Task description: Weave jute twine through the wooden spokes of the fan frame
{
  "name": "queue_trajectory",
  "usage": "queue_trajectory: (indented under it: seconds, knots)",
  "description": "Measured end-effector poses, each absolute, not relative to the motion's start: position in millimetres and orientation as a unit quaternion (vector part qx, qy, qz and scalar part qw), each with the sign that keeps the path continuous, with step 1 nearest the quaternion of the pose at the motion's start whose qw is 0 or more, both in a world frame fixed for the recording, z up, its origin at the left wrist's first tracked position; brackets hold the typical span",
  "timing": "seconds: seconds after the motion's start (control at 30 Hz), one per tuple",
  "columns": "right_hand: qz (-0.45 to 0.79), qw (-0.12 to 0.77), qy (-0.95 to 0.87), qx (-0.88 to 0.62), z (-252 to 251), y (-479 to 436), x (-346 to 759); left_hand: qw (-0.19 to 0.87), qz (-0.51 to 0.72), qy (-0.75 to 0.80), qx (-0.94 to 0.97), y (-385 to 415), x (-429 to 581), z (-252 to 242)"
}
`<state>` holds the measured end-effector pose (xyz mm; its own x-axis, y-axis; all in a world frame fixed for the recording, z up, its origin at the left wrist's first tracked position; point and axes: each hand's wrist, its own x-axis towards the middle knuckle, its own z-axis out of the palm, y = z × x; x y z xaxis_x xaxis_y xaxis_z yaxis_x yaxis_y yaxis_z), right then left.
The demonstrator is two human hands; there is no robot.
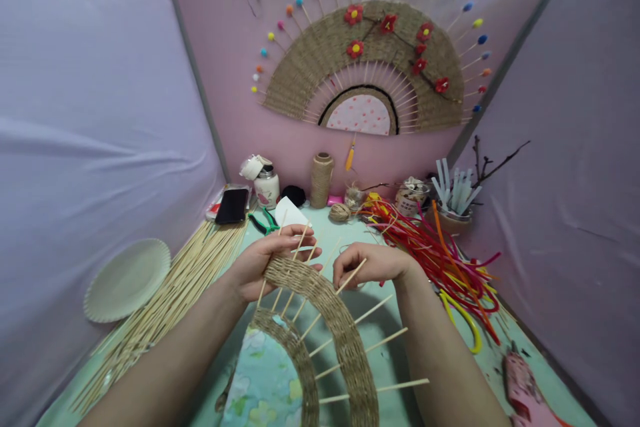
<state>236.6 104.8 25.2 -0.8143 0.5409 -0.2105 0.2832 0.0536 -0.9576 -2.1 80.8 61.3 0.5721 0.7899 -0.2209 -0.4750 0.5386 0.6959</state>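
A half-made woven fan [327,303] of brown twine on pale wooden sticks stands tilted in front of me, with a floral fabric half-circle [267,373] at its base. My left hand [263,263] grips the fan's upper left end, its thumb side near the woven band and its fingers behind the sticks. On the band's outer side, my right hand [369,264] is closed in a pinch beside one stick. What lies between its fingertips is too small to make out, though twine may be there.
Behind stand a twine spool [321,180], green-handled pliers [264,221] and a phone [233,205]. Loose sticks [185,273] and a white plate [127,280] lie left. Red pipe cleaners [425,240], yellow-handled scissors [467,323] and a pink glue gun [525,387] lie right. A finished fan [320,47] hangs behind.
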Motion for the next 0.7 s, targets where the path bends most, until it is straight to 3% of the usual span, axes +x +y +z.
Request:
queue_trajectory:
  seconds: [0.2,0.47,0.7]
  knots:
    - [0.631,0.142,-0.707,-0.286,30.3,103.1,249.6,0.813,0.313,0.252,0.422,83.4,-12.7,63.3]
    - [0.634,0.182,-0.699,-0.276,34.4,101.3,260.7,0.812,0.297,0.241,0.441,85.2,-16.3,62.0]
    - [0.579,0.363,-0.651,-0.329,42.0,94.4,274.7,0.815,0.306,0.244,0.426,88.3,-17.4,61.3]
